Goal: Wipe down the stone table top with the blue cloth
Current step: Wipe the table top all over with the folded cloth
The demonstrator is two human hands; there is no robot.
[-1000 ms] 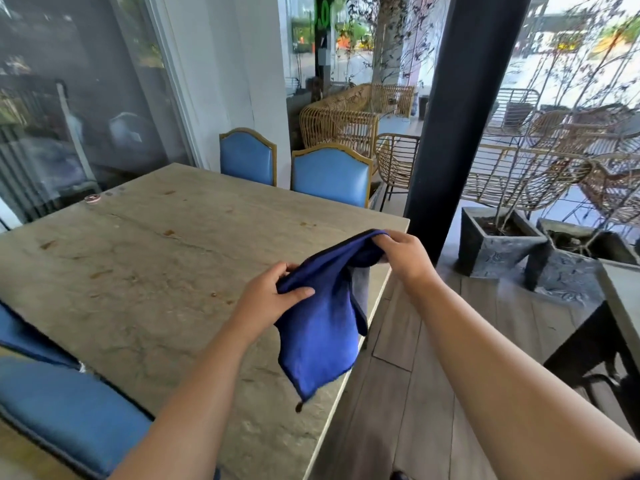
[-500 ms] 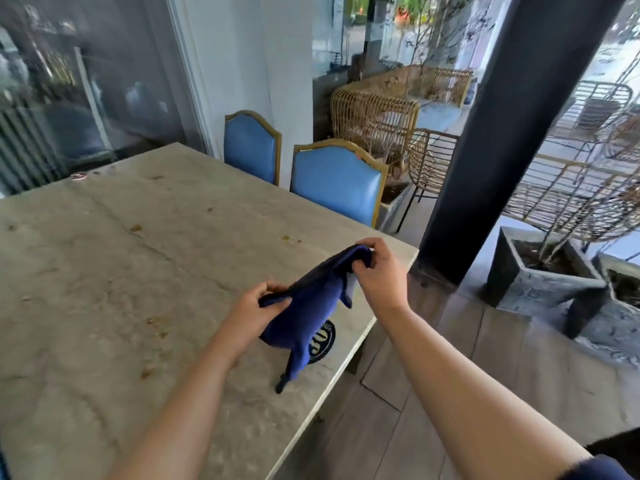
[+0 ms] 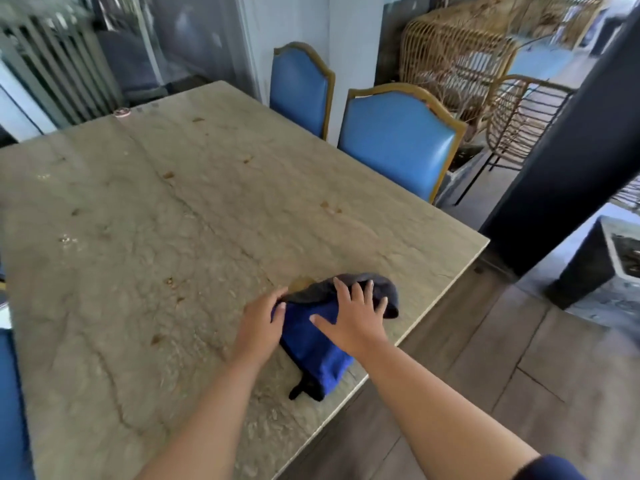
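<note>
Flat on stone table top (image 3: pixel 145 237), blue cloth (image 3: pixel 311 337), right hand (image 3: pixel 356 320)

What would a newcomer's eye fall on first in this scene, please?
First the blue cloth, bunched on the stone table near its right edge, with the right hand pressed flat on it and the left hand holding its left side. Next, two blue chairs stand along the far side.

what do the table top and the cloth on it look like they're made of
Table top: looks like stone, matte beige, going by the rough veined surface and long cracks. Cloth: soft woven fabric, perhaps microfibre, blue with a grey side; it folds and bunches under the right hand.
</note>
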